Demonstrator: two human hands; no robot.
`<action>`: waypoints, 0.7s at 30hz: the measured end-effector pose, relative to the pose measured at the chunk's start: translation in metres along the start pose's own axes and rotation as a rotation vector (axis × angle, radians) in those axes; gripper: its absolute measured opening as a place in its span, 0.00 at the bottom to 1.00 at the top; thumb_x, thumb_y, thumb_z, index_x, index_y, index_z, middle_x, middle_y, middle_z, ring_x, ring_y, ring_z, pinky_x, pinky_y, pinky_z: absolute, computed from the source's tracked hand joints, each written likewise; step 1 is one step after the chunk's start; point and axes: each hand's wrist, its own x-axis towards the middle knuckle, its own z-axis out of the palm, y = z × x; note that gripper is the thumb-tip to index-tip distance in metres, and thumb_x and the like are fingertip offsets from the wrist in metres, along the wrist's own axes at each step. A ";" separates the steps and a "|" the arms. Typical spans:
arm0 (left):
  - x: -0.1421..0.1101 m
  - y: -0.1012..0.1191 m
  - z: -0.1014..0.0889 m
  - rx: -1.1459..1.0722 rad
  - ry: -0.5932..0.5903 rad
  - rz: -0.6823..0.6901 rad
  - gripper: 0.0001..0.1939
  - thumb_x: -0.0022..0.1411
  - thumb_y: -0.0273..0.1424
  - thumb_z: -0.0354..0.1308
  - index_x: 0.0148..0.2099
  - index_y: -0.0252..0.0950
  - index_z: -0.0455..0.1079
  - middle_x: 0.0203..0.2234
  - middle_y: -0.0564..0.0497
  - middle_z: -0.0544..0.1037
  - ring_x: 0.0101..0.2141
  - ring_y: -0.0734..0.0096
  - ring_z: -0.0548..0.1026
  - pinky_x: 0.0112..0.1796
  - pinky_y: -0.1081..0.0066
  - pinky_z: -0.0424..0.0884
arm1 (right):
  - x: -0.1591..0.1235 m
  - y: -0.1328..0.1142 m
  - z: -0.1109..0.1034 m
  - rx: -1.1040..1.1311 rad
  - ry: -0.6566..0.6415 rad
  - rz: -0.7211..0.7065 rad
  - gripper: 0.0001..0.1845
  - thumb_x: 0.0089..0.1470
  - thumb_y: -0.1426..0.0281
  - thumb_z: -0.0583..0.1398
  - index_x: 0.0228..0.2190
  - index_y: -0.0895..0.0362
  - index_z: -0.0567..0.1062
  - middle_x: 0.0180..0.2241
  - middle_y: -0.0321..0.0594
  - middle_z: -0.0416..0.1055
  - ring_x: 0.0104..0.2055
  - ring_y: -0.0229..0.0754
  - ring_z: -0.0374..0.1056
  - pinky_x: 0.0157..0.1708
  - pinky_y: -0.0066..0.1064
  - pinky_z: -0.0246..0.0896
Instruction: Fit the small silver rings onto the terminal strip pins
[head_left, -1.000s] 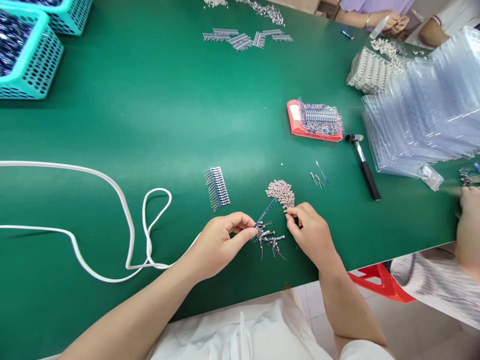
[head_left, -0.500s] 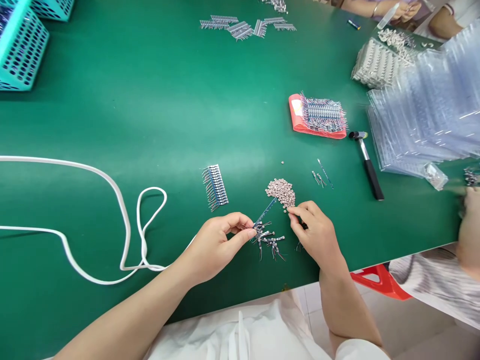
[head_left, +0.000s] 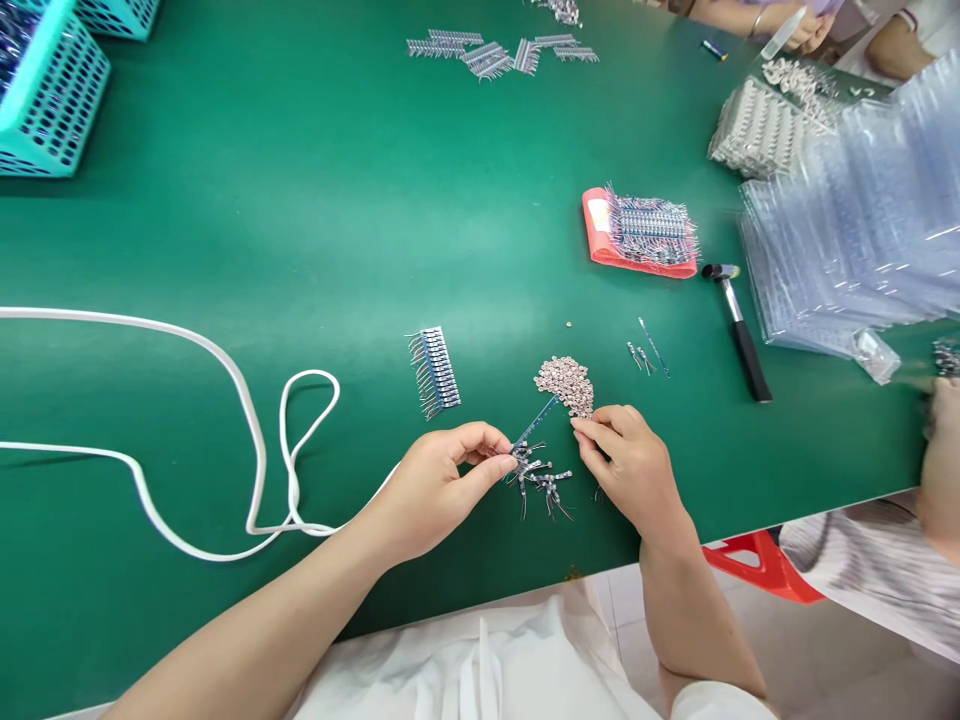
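Note:
My left hand [head_left: 450, 485] pinches a thin blue strip [head_left: 538, 422] between thumb and fingertips. Its far end reaches the pile of small round beige pieces [head_left: 564, 382]. Below the strip lies a loose heap of small wired blue-and-silver parts [head_left: 551, 488], close to my left fingertips. My right hand [head_left: 630, 465] is at the near right edge of the pile, its index fingertip by the lowest pieces. Thumb and index finger are a little apart, and I see nothing between them. Left of the pile lies a flat row of joined wired parts [head_left: 435, 370].
A white cable [head_left: 255, 430] loops across the left side. Right of the pile are a few loose parts [head_left: 643, 358], a hammer [head_left: 744, 350] and a red packet [head_left: 600, 245] with wired parts on it. Clear plastic trays [head_left: 847, 240] stand farther right. A co-worker's hand [head_left: 941, 430] is at the right edge.
The view has shifted slightly. My left hand keeps the same pinch on the blue strip. The right hand stays beside the pile, its fingertips moving only a little.

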 end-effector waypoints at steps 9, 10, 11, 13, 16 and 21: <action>0.000 -0.001 0.000 0.012 -0.009 -0.007 0.11 0.65 0.40 0.54 0.36 0.39 0.71 0.29 0.54 0.77 0.31 0.70 0.72 0.33 0.73 0.66 | 0.004 0.001 0.001 0.127 -0.029 0.038 0.09 0.62 0.72 0.56 0.39 0.52 0.77 0.36 0.40 0.73 0.40 0.42 0.69 0.39 0.33 0.66; 0.000 -0.001 0.000 0.006 -0.011 -0.006 0.11 0.65 0.39 0.54 0.36 0.39 0.71 0.29 0.54 0.77 0.32 0.70 0.72 0.34 0.73 0.66 | 0.005 0.001 0.000 0.134 -0.033 0.038 0.09 0.62 0.72 0.56 0.39 0.52 0.77 0.36 0.40 0.73 0.40 0.42 0.69 0.39 0.33 0.66; 0.000 -0.001 0.000 -0.001 -0.011 -0.006 0.11 0.65 0.39 0.54 0.36 0.38 0.71 0.29 0.54 0.77 0.32 0.70 0.73 0.34 0.73 0.66 | 0.006 0.001 0.000 0.129 -0.034 0.034 0.09 0.62 0.72 0.56 0.38 0.53 0.76 0.36 0.40 0.73 0.40 0.42 0.69 0.39 0.33 0.66; -0.001 -0.001 0.000 -0.014 -0.010 -0.005 0.10 0.64 0.39 0.55 0.36 0.39 0.71 0.30 0.54 0.77 0.32 0.70 0.73 0.35 0.72 0.67 | 0.008 0.000 0.000 0.089 -0.030 0.018 0.08 0.62 0.72 0.56 0.37 0.53 0.76 0.35 0.40 0.73 0.39 0.42 0.69 0.38 0.33 0.66; -0.001 0.000 0.001 -0.028 -0.006 0.000 0.10 0.64 0.38 0.55 0.36 0.38 0.71 0.30 0.54 0.77 0.32 0.70 0.73 0.35 0.72 0.68 | 0.010 0.000 0.005 -0.016 -0.017 -0.021 0.09 0.62 0.73 0.55 0.35 0.54 0.76 0.35 0.41 0.73 0.39 0.42 0.69 0.37 0.32 0.65; -0.001 0.002 0.002 -0.021 0.007 0.040 0.08 0.64 0.36 0.56 0.36 0.37 0.72 0.30 0.52 0.78 0.33 0.69 0.75 0.36 0.71 0.69 | 0.010 -0.002 0.012 -0.058 0.063 -0.028 0.08 0.59 0.75 0.55 0.32 0.56 0.74 0.32 0.40 0.72 0.35 0.41 0.69 0.34 0.31 0.63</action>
